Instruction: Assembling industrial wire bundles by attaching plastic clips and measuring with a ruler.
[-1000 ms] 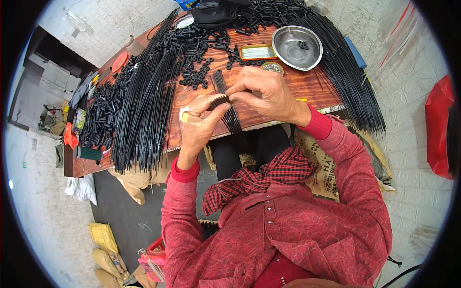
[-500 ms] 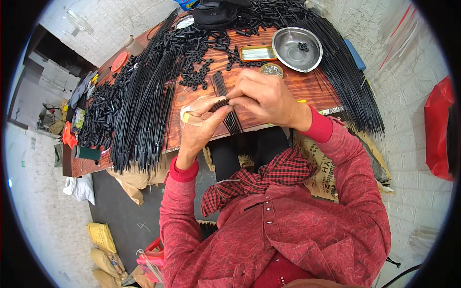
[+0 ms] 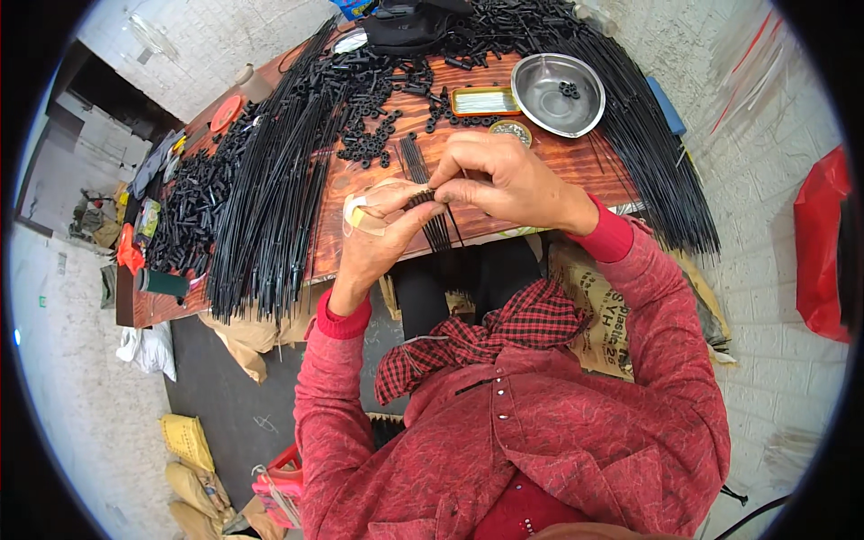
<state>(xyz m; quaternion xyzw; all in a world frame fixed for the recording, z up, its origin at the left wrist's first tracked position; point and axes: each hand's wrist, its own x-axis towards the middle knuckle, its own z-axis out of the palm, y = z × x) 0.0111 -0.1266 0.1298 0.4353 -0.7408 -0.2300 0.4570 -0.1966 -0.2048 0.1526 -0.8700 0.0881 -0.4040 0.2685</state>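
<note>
Between the thumb and fingers of my left hand [image 3: 385,227] is a short, dark ribbed piece [image 3: 421,198], like a row of small rings or a coil; its exact kind is too small to tell. White and yellowish tape wraps part of that hand. My right hand [image 3: 508,183] pinches at the right end of the ribbed piece, its fingertips close to my left thumb. What lies inside that pinch is hidden. Beneath both hands, a small bunch of thin black rods [image 3: 412,155] lies on the table and reaches past its near edge.
A wooden table [image 3: 360,184] carries a large heap of black rods [image 3: 270,198] at left and another [image 3: 652,171] at right. Loose black rings [image 3: 364,139], a tray of thin pins [image 3: 486,101], a round tin [image 3: 511,131] and a metal bowl [image 3: 558,94] lie beyond my hands.
Both hands have shifted slightly to the right, still together at the ribbed piece. A thin dark rod now shows below my right fingertips.
</note>
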